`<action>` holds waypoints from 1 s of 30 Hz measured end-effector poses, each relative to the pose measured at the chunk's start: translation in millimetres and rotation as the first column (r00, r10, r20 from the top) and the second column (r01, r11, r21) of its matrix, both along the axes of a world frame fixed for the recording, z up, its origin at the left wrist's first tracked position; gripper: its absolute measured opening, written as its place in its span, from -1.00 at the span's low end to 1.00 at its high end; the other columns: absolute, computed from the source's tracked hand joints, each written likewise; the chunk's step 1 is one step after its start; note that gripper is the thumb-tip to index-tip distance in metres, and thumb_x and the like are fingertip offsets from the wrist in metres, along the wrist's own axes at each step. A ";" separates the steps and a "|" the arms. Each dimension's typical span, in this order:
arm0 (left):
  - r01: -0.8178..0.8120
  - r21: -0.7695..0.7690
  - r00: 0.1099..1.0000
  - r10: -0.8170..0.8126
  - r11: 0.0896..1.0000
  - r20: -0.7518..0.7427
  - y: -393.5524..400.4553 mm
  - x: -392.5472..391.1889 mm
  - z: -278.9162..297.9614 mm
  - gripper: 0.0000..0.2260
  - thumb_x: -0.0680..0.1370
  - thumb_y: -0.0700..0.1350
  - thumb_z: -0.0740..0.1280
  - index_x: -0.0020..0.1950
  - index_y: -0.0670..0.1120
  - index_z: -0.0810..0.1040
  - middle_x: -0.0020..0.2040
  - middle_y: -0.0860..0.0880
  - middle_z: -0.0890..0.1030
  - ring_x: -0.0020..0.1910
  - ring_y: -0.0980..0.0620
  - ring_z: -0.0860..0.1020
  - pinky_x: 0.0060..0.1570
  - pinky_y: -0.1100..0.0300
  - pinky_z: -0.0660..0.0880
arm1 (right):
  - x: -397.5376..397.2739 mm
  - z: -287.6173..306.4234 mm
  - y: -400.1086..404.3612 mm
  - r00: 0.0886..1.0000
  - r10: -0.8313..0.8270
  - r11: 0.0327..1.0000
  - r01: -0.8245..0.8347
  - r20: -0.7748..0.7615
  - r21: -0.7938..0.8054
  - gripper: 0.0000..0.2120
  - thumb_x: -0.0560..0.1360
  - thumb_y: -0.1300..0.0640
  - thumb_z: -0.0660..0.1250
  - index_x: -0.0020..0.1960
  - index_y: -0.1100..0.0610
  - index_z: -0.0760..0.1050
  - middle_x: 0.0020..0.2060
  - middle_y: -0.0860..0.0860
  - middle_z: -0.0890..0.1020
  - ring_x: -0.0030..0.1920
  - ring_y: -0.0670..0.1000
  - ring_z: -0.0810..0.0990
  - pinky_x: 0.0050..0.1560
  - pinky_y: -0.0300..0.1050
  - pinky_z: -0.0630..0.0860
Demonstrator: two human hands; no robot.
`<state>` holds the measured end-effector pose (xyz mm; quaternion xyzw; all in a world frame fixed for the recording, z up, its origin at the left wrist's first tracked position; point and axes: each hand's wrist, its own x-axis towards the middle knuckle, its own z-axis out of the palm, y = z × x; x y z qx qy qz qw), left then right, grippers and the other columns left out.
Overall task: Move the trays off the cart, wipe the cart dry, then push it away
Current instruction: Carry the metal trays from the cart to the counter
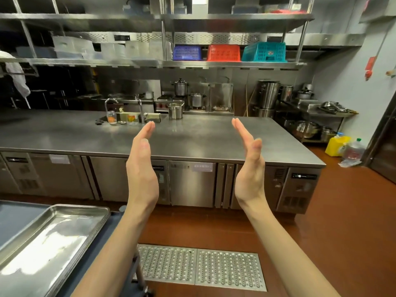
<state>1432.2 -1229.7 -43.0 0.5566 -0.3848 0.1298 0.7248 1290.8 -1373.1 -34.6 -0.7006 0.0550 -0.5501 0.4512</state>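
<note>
Item: left hand [142, 168], centre of frame. Raised, fingers straight and together, palm facing inward, holding nothing.

Item: right hand [249, 166], centre right. Same pose, mirrored; flat, empty, well apart from the left.

Item: trays [46, 247], lower left. A nested stack of shallow steel pans, rims showing in layers along the right edge, lying on the cart [12, 219], whose dark top shows at left and along the stack's near side. Neither hand touches them.

Item: surface [192, 138], middle of frame. Long steel worktop, mostly bare at the near side; a small pot [175, 111], a jar [111, 117] and a tap [141, 111] stand along its far side.

Item: floor drain grate [199, 265], bottom centre, set in red flooring between cart and surface.

Step in hand, judged: lifting the trays has not begun. Advice: turn to the lower left, take the stack by its two short rims with both hands, keep it level so nested pans do not slide, and set it on the bare near part of the surface.

Clearance: open floor lies between cart and surface; the cart's right corner and the surface's front edge are the nearest things to catch on.
</note>
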 end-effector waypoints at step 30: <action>-0.177 0.022 0.984 0.177 0.984 -0.002 -313.2 400.0 -11.7 -0.55 0.77 0.00 -0.03 0.62 -0.08 0.34 0.56 0.06 0.46 0.57 0.16 0.36 0.61 0.05 0.23 | 430.9 -5.9 -345.0 0.983 0.179 0.978 -0.174 -0.031 0.116 -0.30 0.66 -0.27 -0.20 0.53 0.04 0.44 0.48 -0.18 0.50 0.55 -0.21 0.32 0.65 0.03 0.10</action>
